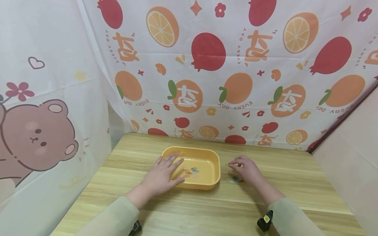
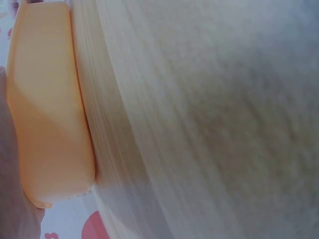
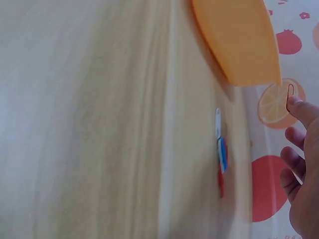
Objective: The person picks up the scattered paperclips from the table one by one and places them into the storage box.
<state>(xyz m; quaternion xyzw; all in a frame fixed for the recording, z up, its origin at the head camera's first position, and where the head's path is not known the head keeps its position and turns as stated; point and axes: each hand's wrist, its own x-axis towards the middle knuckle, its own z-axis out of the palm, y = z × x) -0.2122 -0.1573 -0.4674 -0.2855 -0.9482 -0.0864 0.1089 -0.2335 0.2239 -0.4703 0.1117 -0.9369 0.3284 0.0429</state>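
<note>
A yellow plastic tray [image 1: 208, 164] stands on the table with several coloured paper clips [image 1: 194, 170] on its floor. My left hand [image 1: 160, 175] rests over the tray's left side, fingers spread and thumb along the near rim. To the right of the tray, above the tabletop, my right hand [image 1: 247, 169] pinches one paper clip [image 3: 290, 91] between thumb and fingertip. Below that hand lies a small pile of loose paper clips [image 1: 235, 180], with white, blue and red ones showing in the right wrist view. The left wrist view mostly catches the tray's outer wall [image 2: 47, 99].
The wood-grain table [image 1: 189, 213] extends around the tray. A fruit-printed curtain [image 1: 206, 91] hangs behind its far edge, and a bear-printed curtain [image 1: 38, 137] hangs on the left. A pale panel [image 1: 348, 157] borders the right side.
</note>
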